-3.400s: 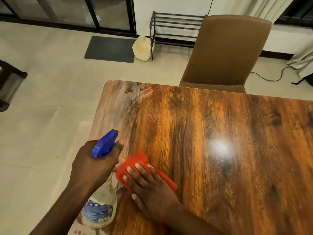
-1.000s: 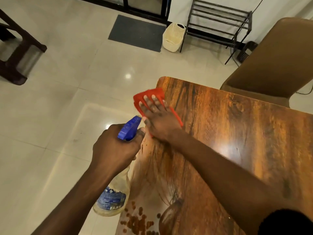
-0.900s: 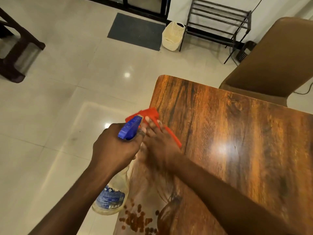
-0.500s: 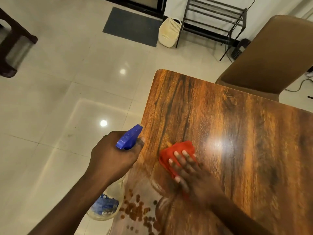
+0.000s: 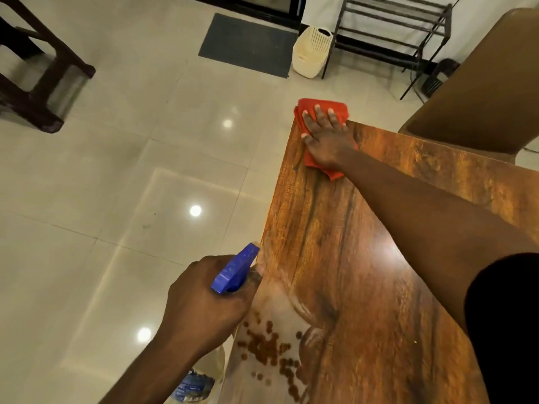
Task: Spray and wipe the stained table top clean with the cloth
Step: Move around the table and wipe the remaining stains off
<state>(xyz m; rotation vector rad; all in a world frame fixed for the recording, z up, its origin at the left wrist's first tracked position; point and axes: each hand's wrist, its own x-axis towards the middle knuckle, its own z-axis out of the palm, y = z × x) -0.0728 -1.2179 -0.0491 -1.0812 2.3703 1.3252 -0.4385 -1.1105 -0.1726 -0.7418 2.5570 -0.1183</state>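
The wooden table top (image 5: 364, 287) fills the right half of the view. My right hand (image 5: 326, 135) presses flat, fingers straight, on a red cloth (image 5: 313, 161) at the table's far left corner; part of the cloth hangs past the edge. My left hand (image 5: 204, 301) grips a clear spray bottle (image 5: 201, 380) with a blue trigger head (image 5: 234, 268), held just off the table's left edge. A patch of brown spots (image 5: 268, 348) and a pale wet smear lie on the near left part of the table.
A brown chair (image 5: 478, 91) stands at the table's far side. On the tiled floor are a dark mat (image 5: 248, 45), a cream basket (image 5: 310, 52), a black metal rack (image 5: 388, 30) and a dark wooden stool (image 5: 38, 83) at far left.
My right hand has slid the red cloth from the table's middle left area out to the far left corner. My left hand still holds the spray bottle near the left edge.
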